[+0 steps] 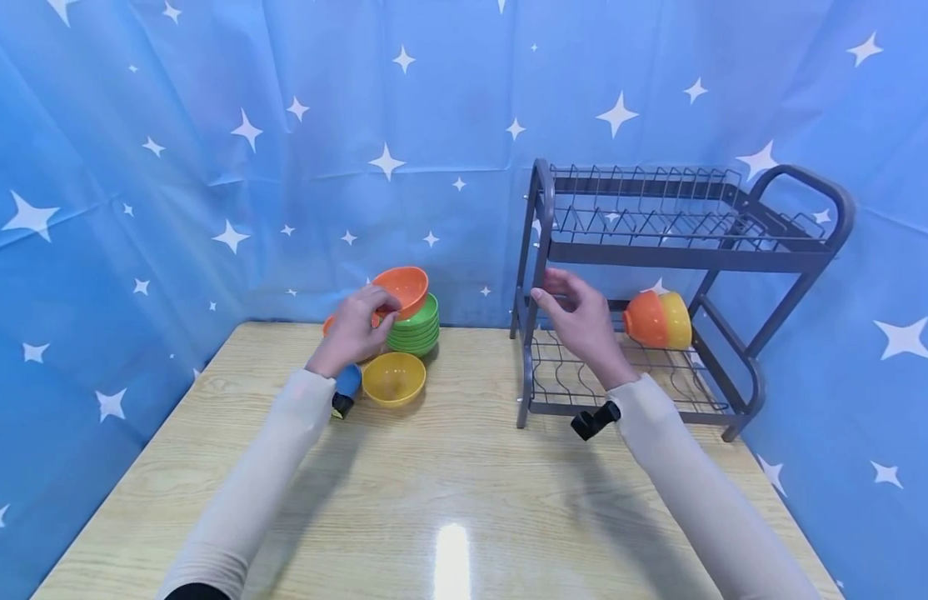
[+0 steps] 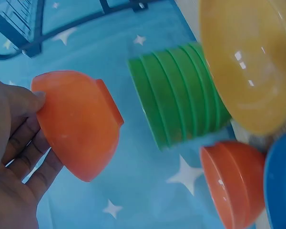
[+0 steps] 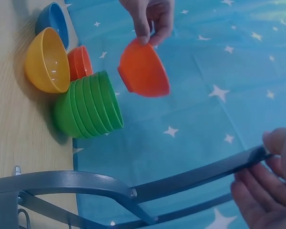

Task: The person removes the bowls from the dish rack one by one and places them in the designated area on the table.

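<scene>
My left hand (image 1: 355, 325) holds an orange bowl (image 1: 404, 290) by its rim, thumb on one side and fingers on the other. In the head view that bowl overlaps a stack of green bowls (image 1: 417, 327); the left wrist view shows it apart from the stack (image 2: 181, 95). My right hand (image 1: 581, 321) is at the front left post of a dark two-tier dish rack (image 1: 681, 254), thumb and fingers on either side of the post (image 3: 205, 174). An orange bowl (image 1: 646, 319) and a yellow bowl (image 1: 677, 320) stand tipped on their sides together on the lower tier.
Close to the green stack sit a yellow bowl (image 1: 393, 379), a blue bowl (image 1: 349, 379) partly behind my left wrist, and nested orange bowls (image 2: 233, 183). The wooden table (image 1: 404, 500) ends at a blue star-patterned curtain (image 1: 321, 192). The rack's upper tier has wire slots.
</scene>
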{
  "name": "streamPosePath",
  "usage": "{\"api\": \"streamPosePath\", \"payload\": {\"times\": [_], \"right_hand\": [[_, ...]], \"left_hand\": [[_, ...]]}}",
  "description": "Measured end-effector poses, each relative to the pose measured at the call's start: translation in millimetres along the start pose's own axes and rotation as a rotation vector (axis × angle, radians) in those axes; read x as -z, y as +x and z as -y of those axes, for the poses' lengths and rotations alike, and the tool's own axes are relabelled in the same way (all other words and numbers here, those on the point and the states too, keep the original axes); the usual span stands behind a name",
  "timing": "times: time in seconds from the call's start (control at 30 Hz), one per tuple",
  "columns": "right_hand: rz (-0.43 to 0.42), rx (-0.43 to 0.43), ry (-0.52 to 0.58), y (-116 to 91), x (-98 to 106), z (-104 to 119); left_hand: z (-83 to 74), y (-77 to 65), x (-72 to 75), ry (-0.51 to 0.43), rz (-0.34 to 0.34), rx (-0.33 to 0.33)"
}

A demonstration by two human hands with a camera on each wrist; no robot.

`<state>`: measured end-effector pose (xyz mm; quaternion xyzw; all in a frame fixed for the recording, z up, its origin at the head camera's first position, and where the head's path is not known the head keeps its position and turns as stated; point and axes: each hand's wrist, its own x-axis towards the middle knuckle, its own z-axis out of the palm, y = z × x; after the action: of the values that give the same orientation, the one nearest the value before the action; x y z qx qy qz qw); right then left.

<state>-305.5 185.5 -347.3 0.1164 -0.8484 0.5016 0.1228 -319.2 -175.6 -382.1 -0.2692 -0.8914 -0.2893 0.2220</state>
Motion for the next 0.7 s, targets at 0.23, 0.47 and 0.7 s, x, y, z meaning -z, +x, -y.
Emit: {"api": "streamPosePath", "payload": {"times": [0.23, 0.47, 0.7], "right_hand": [[0.009, -0.001, -0.056, 6.9, 1.1, -1.4], [0.044, 0.022, -0.092, 10.6, 4.7, -2.6], [0.051, 0.029, -0.112, 12.1, 6.9, -2.7]], "left_hand": [[28.5, -3.5, 9.5, 0.084, -0.007, 0.064], [54.3, -6.5, 16.2, 0.157, 0.02, 0.132], [73.9, -10.7, 18.5, 0.203, 0.085, 0.222]]}}
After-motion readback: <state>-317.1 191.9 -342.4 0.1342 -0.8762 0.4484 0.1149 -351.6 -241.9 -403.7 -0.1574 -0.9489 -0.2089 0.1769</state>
